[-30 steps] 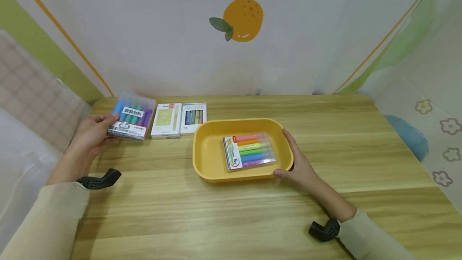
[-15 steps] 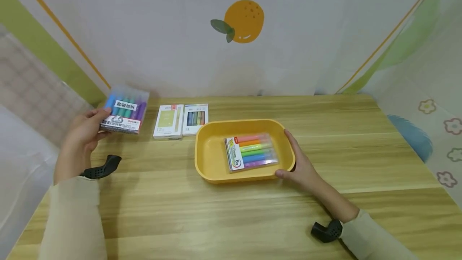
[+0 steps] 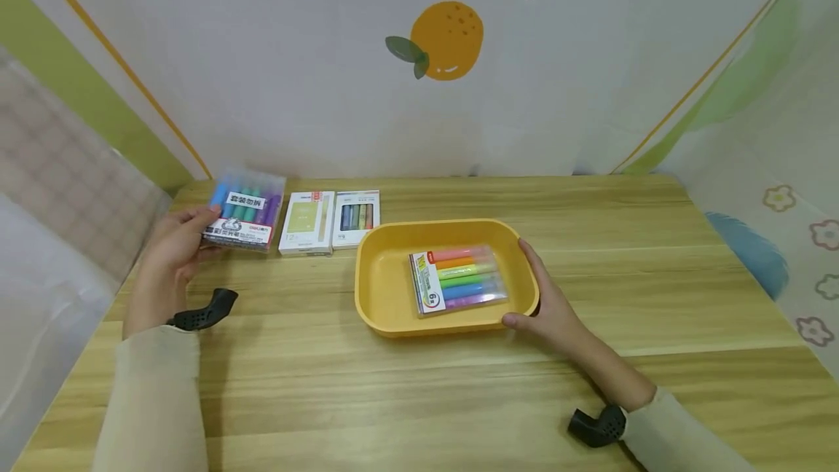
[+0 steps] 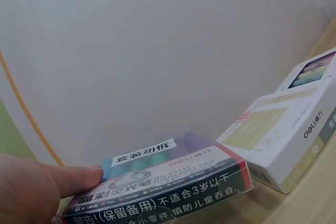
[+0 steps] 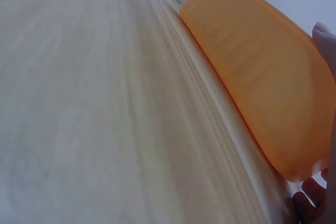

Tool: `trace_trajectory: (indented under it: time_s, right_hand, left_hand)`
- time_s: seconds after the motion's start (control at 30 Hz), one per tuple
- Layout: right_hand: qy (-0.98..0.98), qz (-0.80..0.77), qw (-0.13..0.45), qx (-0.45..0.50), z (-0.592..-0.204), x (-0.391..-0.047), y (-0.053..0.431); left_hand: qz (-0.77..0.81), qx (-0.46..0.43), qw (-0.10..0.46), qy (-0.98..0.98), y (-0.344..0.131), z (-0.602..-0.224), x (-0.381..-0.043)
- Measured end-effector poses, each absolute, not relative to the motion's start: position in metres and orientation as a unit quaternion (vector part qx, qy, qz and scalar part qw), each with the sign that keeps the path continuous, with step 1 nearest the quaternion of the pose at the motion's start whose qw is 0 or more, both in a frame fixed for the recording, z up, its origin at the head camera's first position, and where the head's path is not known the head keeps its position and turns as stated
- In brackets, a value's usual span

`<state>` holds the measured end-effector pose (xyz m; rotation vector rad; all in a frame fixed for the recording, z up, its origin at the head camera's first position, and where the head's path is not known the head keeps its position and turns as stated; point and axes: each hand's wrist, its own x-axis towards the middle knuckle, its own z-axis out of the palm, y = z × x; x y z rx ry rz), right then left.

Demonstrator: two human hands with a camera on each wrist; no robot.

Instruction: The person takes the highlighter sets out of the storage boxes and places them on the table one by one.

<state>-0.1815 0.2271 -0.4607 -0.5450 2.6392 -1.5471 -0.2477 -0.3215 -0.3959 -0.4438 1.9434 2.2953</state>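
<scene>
My left hand (image 3: 175,242) pinches the left edge of a clear plastic pack of highlighters (image 3: 239,213), blue, green and purple, at the far left of the table. In the left wrist view the thumb lies on top of the pack's labelled end, and its lower edge faces the camera. At the right end of a yellow plastic bin (image 3: 387,290) my right hand (image 3: 547,304) grips the wall, thumb over the front rim and fingers round the outside. Inside the bin lies another highlighter pack (image 3: 459,279) in rainbow colours.
Right of the held pack, a white and green box (image 3: 306,223) lies beside a white box with a window (image 3: 356,217) showing coloured sticks. Both are near the back of the wooden table (image 3: 393,399). A printed curtain (image 3: 295,57) hangs behind.
Half a second ago the left hand held its pack higher and further left; now it has come back down and right, close to the white and green box. The right hand stays on the bin.
</scene>
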Motion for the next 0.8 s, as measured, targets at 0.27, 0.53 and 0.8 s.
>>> trace_trajectory:
  time_s: [0.27, 0.53, 0.8]
  right_hand:
    - [0.848, -0.499, 0.016, -0.178, -0.4595, -0.1809, 0.2275]
    - [0.851, -0.493, 0.013, -0.181, -0.4587, -0.1806, 0.2272]
    - [0.846, -0.500, 0.011, -0.184, -0.4614, -0.1809, 0.2269]
  left_hand:
    - [0.750, -0.157, 0.071, 0.639, -0.3207, -0.4011, -0.2507]
    - [0.732, -0.165, 0.083, 0.656, -0.3197, -0.4022, -0.2502]
    - [0.730, -0.162, 0.084, 0.658, -0.3235, -0.4040, -0.2504]
